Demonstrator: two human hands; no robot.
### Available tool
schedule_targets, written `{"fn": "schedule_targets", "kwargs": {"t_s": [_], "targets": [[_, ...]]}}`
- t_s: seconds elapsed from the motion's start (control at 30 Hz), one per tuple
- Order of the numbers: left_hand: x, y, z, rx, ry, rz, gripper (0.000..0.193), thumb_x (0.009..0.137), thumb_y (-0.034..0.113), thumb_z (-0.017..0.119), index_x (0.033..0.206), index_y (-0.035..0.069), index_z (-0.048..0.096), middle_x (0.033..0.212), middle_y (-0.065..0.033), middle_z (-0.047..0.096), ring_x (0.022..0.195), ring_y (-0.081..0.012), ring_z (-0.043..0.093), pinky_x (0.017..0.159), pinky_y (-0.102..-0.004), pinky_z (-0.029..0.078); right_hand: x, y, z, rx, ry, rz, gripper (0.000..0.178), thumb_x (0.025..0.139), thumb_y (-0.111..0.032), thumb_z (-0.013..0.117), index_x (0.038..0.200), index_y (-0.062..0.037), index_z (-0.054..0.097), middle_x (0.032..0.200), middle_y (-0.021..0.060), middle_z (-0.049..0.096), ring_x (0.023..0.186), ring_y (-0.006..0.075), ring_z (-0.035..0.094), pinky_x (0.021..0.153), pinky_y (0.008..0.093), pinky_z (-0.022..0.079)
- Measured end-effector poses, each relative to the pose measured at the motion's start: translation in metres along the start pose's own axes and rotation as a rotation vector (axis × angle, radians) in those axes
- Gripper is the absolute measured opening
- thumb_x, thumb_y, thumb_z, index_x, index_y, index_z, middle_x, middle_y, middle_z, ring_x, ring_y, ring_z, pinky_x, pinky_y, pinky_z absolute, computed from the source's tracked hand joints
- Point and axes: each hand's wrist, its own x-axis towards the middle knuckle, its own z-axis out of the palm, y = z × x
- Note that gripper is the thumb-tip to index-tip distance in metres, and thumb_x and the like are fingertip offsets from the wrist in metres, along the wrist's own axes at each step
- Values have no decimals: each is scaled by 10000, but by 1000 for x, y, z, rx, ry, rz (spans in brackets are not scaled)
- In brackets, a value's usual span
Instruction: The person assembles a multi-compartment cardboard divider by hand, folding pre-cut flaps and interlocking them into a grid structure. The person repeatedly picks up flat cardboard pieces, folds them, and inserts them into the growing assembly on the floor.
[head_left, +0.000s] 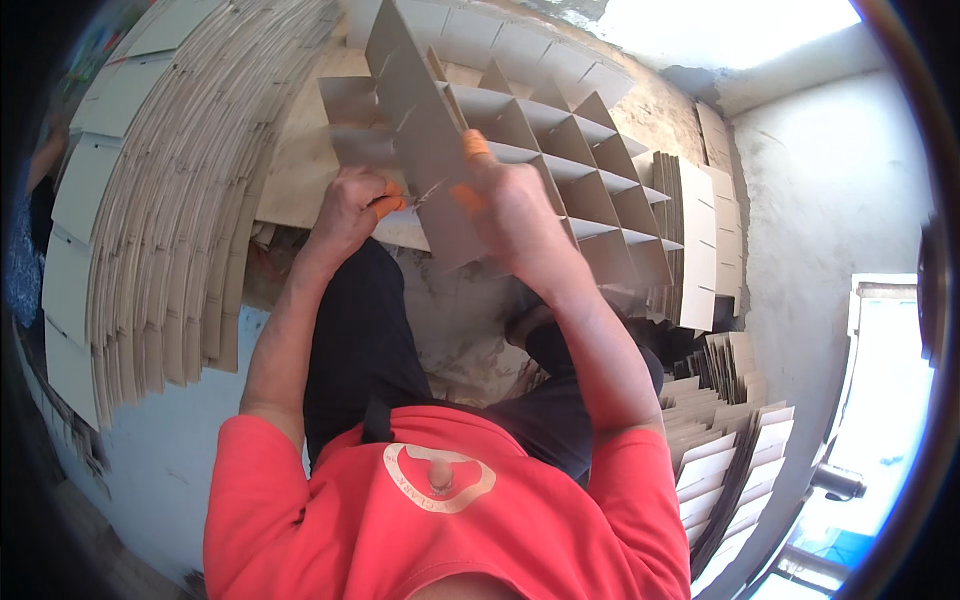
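A cardboard divider grid (575, 165) of interlocked slotted strips stands tilted in front of me, with several square cells. My right hand (512, 205) grips the near long strip (418, 110) of it, and orange covers show on its fingers. My left hand (352, 205), also with orange finger covers, is pinched closed just left of this strip, close to a slot with a ragged edge. Whether a bit of cardboard sits between its fingertips is hard to make out. Two short strip ends (352, 103) stick out on the strip's left side.
A tall stack of slotted cardboard strips (190, 190) rises on my left. More strips lean at the right wall (690, 240) and lie in piles (735, 460) at lower right. A light board (300, 175) lies beneath the grid. Someone else's arm (45, 160) shows at far left.
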Motion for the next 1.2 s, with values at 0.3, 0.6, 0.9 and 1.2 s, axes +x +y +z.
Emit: {"fn": "schedule_targets", "kwargs": {"t_s": [0.3, 0.6, 0.9, 1.2], "targets": [[10, -2, 2, 31, -65, -6, 92, 711, 64, 693, 751, 4, 635, 724, -127, 617, 697, -285, 554, 653, -381, 438, 16, 18, 47, -83, -75, -11, 79, 698, 8, 620, 725, 73, 584, 741, 233, 625, 753, 398, 631, 629, 452, 513], [9, -4, 7, 36, -102, -49, 102, 738, 28, 675, 823, -12, 638, 736, -142, 587, 713, -272, 558, 655, -358, 438, 1, 16, 62, -194, -166, -95, 111, 664, -2, 634, 771, -15, 663, 774, 168, 659, 772, 339, 668, 641, 410, 538], [9, 5, -4, 80, -134, 24, 105, 743, -6, 661, 846, -21, 653, 743, -126, 601, 726, -261, 568, 671, -353, 447, -11, 4, 63, -177, -127, -134, 52, 652, -3, 622, 702, -3, 634, 715, 163, 649, 683, 325, 669, 558, 398, 524], [1, 25, -6, 321, -139, 107, 783, 611, 24, 782, 1328, 50, 468, 1295, -143, 506, 1210, -323, 452, 969, -416, 407, 17, 43, 19, -144, -127, 106, 325, 770, -241, 663, 894, 48, 584, 840, 193, 651, 788, 343, 658, 674, 411, 525]]}}
